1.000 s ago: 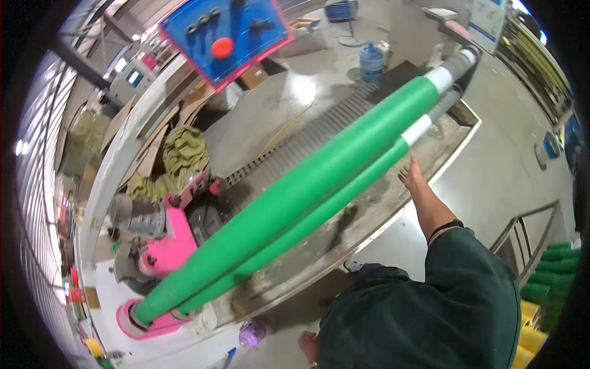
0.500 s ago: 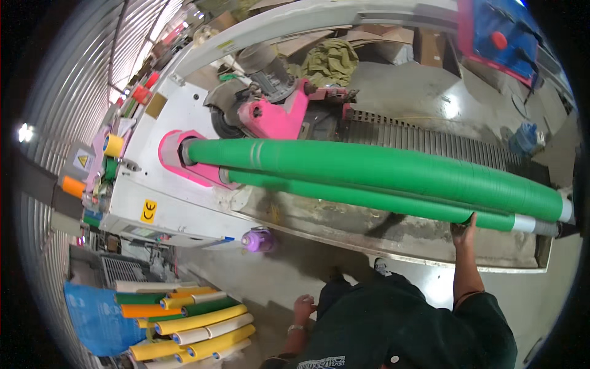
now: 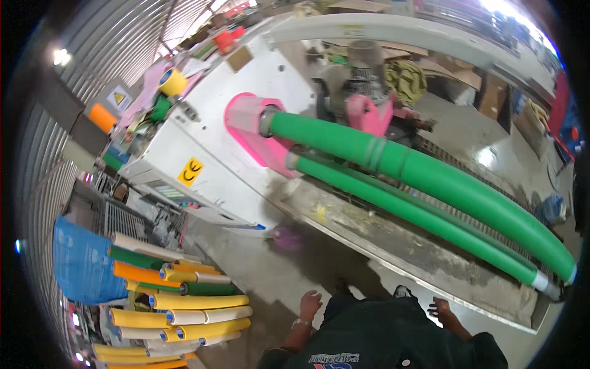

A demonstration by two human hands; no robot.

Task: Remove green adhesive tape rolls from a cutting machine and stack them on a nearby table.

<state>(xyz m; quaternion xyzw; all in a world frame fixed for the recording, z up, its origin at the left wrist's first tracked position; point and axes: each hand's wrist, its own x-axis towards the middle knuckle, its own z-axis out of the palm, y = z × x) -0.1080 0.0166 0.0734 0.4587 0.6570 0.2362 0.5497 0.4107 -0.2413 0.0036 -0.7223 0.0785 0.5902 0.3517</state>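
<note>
Two long green rolls run across the machine from its pink mount (image 3: 249,123): a thick upper roll (image 3: 442,175) and a thinner lower roll (image 3: 393,203). Pale sleeves show at their right ends. Below the tray, beside my dark shirt, my left hand (image 3: 310,304) hangs empty with its fingers loosely bent. On the other side, my right hand (image 3: 441,309) is also empty, its fingers slightly apart. Neither hand touches the rolls; the right one is nearer to them, with the metal tray (image 3: 424,280) in between.
Several yellow, white, orange and green rolls (image 3: 203,301) lie stacked at lower left beside a blue sheet (image 3: 89,261). The white machine housing (image 3: 227,172) stands at left, with a blurred purple object (image 3: 287,237) by its foot. Cardboard boxes (image 3: 493,95) are behind.
My right hand has let go of the lower green roll and dropped back toward my body. The view has turned, so the rolls now slope down to the right.
</note>
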